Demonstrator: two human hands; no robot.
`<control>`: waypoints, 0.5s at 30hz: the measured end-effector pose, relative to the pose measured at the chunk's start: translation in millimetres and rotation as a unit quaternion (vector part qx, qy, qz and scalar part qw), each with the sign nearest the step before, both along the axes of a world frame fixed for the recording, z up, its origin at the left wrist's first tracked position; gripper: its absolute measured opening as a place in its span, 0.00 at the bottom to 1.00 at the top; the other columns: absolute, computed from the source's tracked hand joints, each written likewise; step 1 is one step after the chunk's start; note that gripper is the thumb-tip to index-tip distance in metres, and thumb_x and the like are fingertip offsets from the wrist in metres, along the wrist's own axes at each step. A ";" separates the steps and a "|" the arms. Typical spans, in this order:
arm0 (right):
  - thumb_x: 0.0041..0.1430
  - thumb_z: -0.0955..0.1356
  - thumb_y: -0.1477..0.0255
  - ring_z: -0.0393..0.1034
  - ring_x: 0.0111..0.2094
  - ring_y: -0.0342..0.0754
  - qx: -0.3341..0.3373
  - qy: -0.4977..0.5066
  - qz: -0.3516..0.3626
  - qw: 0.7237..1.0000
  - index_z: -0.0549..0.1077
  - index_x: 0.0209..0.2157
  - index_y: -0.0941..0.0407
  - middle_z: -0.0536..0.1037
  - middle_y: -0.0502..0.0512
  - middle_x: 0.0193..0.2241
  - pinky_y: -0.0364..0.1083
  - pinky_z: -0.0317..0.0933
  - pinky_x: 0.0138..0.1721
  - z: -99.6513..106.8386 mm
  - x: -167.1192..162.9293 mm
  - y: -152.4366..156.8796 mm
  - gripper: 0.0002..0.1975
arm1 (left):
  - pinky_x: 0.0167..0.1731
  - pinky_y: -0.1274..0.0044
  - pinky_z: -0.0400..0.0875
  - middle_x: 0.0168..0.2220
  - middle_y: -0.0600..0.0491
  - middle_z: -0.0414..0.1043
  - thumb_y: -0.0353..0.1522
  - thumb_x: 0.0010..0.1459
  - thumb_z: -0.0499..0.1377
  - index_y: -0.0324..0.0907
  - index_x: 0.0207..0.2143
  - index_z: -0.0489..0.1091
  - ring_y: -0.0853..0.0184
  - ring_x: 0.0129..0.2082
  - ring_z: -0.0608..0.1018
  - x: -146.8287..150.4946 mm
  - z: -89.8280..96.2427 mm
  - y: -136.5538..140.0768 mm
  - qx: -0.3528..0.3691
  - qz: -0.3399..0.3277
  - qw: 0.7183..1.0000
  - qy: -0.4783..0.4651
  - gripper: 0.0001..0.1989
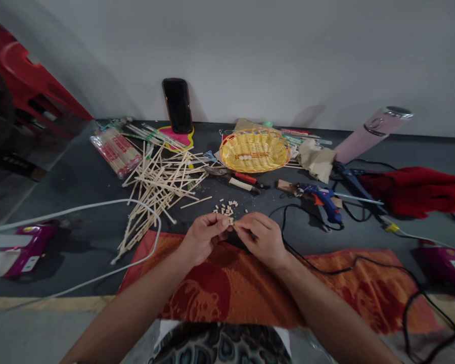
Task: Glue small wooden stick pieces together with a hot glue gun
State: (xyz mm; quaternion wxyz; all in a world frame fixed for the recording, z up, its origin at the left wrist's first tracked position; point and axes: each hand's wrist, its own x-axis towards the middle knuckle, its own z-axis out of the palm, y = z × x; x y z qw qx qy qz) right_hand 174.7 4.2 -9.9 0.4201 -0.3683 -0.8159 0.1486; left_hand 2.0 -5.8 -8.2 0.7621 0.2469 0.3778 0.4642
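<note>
My left hand (208, 236) and my right hand (262, 240) meet above the near edge of the dark tabletop. Between their fingertips is a small cluster of short wooden stick pieces (231, 221), pinched from both sides. Its exact shape is too small to make out. Just beyond my fingers lies a loose scatter of cut wooden bits (224, 208). Farther back, a yellow wicker basket (267, 146) holds a short row of similar pale bits. Pliers with red and pale handles (246, 179) lie in front of it. Beneath my wrists is an orange towel (258, 288).
Long wooden sticks (161, 177) are heaped at left, beside a packaged bundle (116, 152). A phone (177, 106) leans on the wall. At right are a blue glue gun (328, 203), a pink bottle (377, 132) and red cloth (417, 191). Cables, including a white one (98, 205), cross both sides.
</note>
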 end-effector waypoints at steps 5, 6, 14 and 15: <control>0.58 0.67 0.77 0.72 0.34 0.45 -0.012 0.016 0.002 1.000 0.74 0.37 0.55 0.78 0.54 0.32 0.45 0.66 0.38 5.3 4.5 1.5 0.06 | 0.28 0.81 0.63 0.26 0.51 0.73 0.32 0.49 0.66 0.35 0.29 0.74 0.75 0.25 0.70 -3.4 0.7 2.5 -0.020 0.001 1.000 0.003 0.08; 0.58 0.67 0.77 0.72 0.34 0.45 -0.009 0.016 -0.010 1.000 0.73 0.38 0.55 0.78 0.54 0.32 0.44 0.66 0.38 9.1 9.9 4.1 0.06 | 0.28 0.81 0.62 0.26 0.51 0.72 0.32 0.50 0.66 0.35 0.29 0.74 0.76 0.23 0.69 -4.8 1.0 3.4 -0.023 0.001 1.000 0.001 0.07; 0.61 0.64 0.64 0.70 0.32 0.49 -0.058 -0.116 -0.429 0.894 0.72 0.41 0.55 0.77 0.55 0.34 0.47 0.62 0.36 34.9 122.1 37.7 0.12 | 0.25 0.81 0.59 0.25 0.51 0.71 0.30 0.53 0.62 0.35 0.27 0.72 0.77 0.22 0.64 -12.5 1.9 7.4 0.004 -0.013 1.000 -0.016 0.06; 0.61 0.63 0.62 0.70 0.32 0.49 -0.072 -0.139 -0.468 0.870 0.72 0.40 0.55 0.76 0.56 0.34 0.47 0.61 0.36 33.2 136.4 39.1 0.13 | 0.25 0.81 0.60 0.25 0.51 0.71 0.30 0.53 0.62 0.35 0.27 0.72 0.77 0.22 0.64 -12.9 2.3 7.7 0.004 -0.016 1.000 -0.016 0.06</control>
